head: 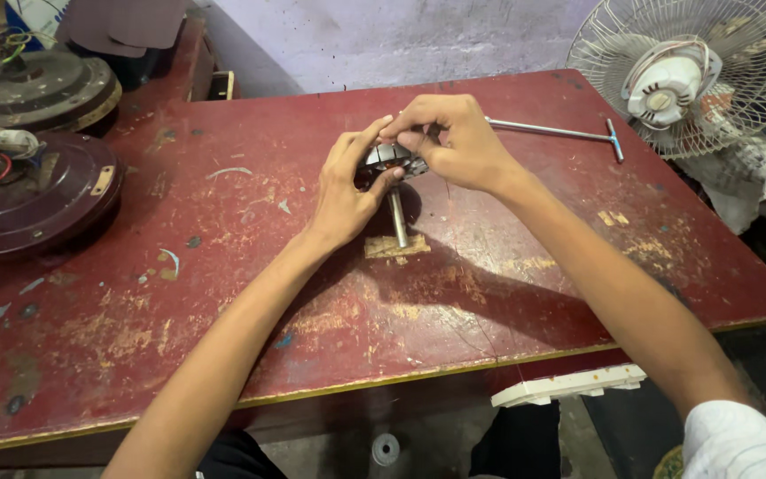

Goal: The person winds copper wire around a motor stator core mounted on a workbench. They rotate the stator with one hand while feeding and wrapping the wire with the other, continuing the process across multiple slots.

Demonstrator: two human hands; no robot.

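Observation:
Both hands meet over the middle of a worn red table [223, 293]. My left hand [345, 191] grips the side of a small round metal motor core [386, 158] that stands on a steel shaft [398, 217]. The shaft's lower end rests on a small wooden block [396, 247] on the table. My right hand [449, 137] covers the core's top and right side, fingers pinched on it. Most of the core is hidden by the fingers.
A long T-handled metal tool [569, 133] lies behind my right hand. A white table fan [689, 75] with a wire guard stands at the back right. Two dark round ceiling-fan housings [33, 191] with wires sit at the left. A white plastic strip [569, 386] lies below the table's front edge.

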